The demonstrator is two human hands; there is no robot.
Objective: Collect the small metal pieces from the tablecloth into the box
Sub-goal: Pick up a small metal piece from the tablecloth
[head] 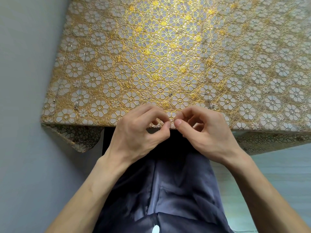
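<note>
A gold floral tablecloth [159, 47] covers the table. Small metal pieces lie on it near the front: one [170, 94] just beyond my hands, one [212, 106] to the right, and two at the left [76, 107] [53, 100]. My left hand [139, 132] and my right hand [207, 132] meet at the cloth's front edge, each with thumb pressed against forefinger. The fingertips come together at one spot on the cloth. Anything held between them is too small to see. No box is in view.
The table's front left corner [43, 121] is close to a grey wall [25, 81]. The cloth hangs over the front edge [269, 138]. My lap in dark blue trousers [176, 190] is right below the hands.
</note>
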